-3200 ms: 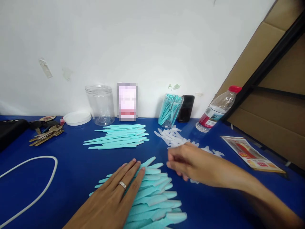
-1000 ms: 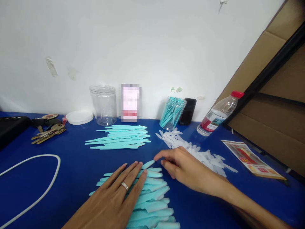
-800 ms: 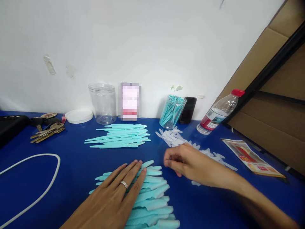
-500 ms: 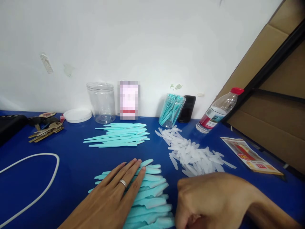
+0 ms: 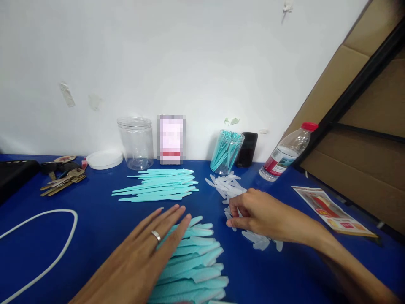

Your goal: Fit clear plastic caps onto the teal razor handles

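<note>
My left hand (image 5: 142, 249), with a ring on one finger, lies with its fingers stretched out over a row of turquoise eyebrow razors (image 5: 196, 264), partly covering them. My right hand (image 5: 256, 215) hovers low over a heap of small translucent white blade covers (image 5: 226, 183) and hides part of it. Its fingers are curled, thumb and forefinger close together beside the covers; whether a cover is between them cannot be made out. Farther back lies a second, looser group of turquoise eyebrow razors (image 5: 158, 185).
Along the wall stand a clear jar (image 5: 136, 143), a blurred pink box-like thing (image 5: 171, 139), a jar of turquoise sticks (image 5: 226, 152), a black phone (image 5: 247, 150) and a bottle (image 5: 286, 154). A white lid (image 5: 104, 160), keys (image 5: 65, 181), a white cable (image 5: 74, 223) and a packet (image 5: 333, 211) lie about.
My right hand has moved forward from beside the near razors to the blade covers. My left hand has shifted slightly left over the razors. The view has tilted up a little.
</note>
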Tool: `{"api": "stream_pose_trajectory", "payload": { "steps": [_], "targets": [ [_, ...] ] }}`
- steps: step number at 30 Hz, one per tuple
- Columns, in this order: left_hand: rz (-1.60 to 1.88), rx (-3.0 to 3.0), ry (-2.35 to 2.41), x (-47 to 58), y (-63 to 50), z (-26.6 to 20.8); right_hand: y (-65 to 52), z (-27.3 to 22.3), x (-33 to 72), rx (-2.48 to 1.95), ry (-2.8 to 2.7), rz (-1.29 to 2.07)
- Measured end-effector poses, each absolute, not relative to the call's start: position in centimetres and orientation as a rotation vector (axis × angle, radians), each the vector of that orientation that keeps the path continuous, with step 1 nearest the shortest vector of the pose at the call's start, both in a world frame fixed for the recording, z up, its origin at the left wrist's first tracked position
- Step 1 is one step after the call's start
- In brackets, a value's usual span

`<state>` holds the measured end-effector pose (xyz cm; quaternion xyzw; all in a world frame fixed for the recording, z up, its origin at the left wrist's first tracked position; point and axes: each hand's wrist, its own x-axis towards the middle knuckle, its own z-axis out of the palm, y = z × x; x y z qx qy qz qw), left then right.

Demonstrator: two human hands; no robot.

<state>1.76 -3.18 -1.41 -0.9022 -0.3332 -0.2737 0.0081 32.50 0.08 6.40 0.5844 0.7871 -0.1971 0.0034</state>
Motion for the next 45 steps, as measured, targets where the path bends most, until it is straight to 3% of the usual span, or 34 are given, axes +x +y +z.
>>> {"api": "stream_pose_trajectory", "payload": {
  "steps": [5, 12, 18, 20, 25, 30, 35, 45],
  "targets": [
    [-0.761, -2.565, -1.288, -0.8, 2.4, 0.7, -0.3, 5.5, 31.5, 1.847, 2.442, -0.416],
    [-0.544, -2.625, -1.275, -1.9, 4.9, 0.6, -0.8, 4.8, 29.8, 1.846, 2.554, -0.305],
    [-0.674, -2.607, -1.345, -1.4, 4.7, 0.7, -0.2, 3.8, 29.4, 2.068, 2.675, -0.359],
    [-0.762, -2.634, -1.382, -1.0, 4.0, 0.9, 0.1, 4.1, 29.5, 2.185, 2.722, -0.566],
    [-0.956, -2.802, -1.518, 0.3, 1.0, 1.3, 0.5, 4.9, 29.3, 2.383, 2.469, -1.827],
    [-1.245, -2.892, -1.691, 1.1, -0.6, 1.6, 0.3, 4.6, 28.7, 2.233, 2.108, -2.609],
    [-1.358, -2.889, -1.589, 1.2, -0.5, 1.4, 0.0, 3.8, 28.3, 2.026, 1.994, -2.887],
    [-1.214, -2.917, -1.537, 1.1, -0.5, 1.1, -0.7, 3.8, 27.9, 2.063, 2.092, -2.834]
  ]
}}
